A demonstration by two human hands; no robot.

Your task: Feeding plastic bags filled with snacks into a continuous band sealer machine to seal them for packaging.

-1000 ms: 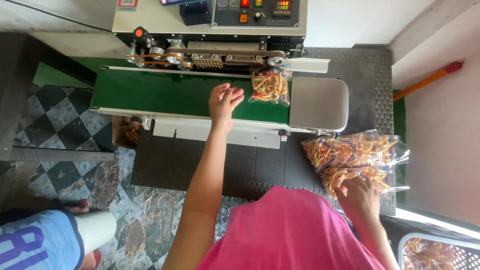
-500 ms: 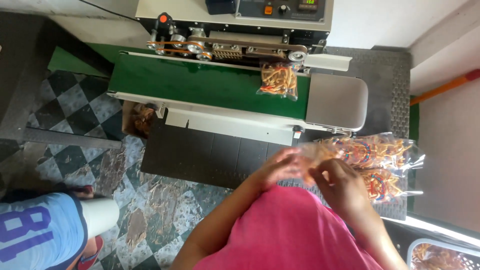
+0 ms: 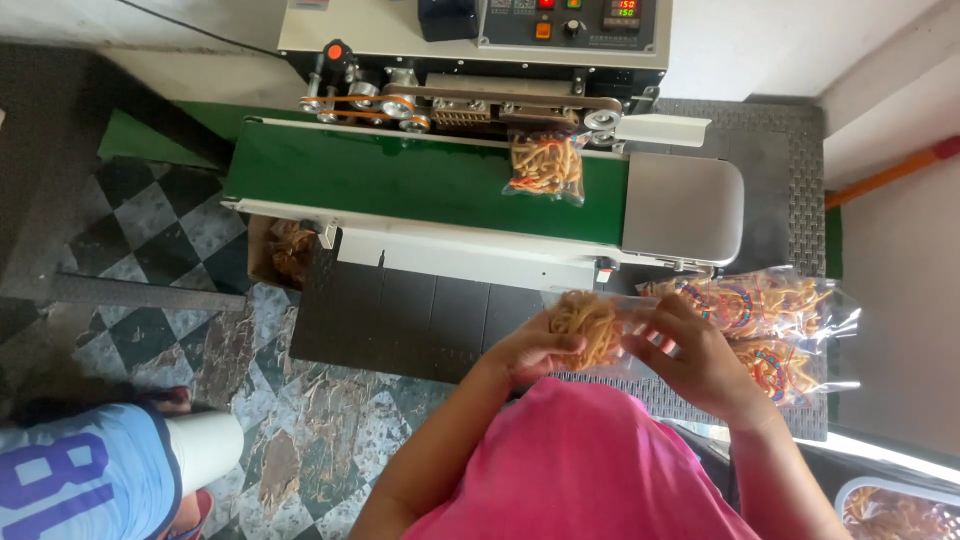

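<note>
Two hands meet on one clear snack packet [image 3: 590, 330], held just above the pink shirt [image 3: 580, 470]. I see my left hand [image 3: 535, 350] curled under its near edge, fingers closed on the plastic, while my right hand [image 3: 700, 360] pinches the packet's right side, fingers half spread. One more filled packet [image 3: 545, 165] rides the green conveyor belt [image 3: 400, 180] beneath the sealing machine [image 3: 470, 60]. I count at least two more packets in a pile [image 3: 770, 330] lying just right of my hands on a dark mat [image 3: 400, 315]. Another person in a blue shirt [image 3: 80, 480] stands at lower left on the checkered floor [image 3: 130, 230].
</note>
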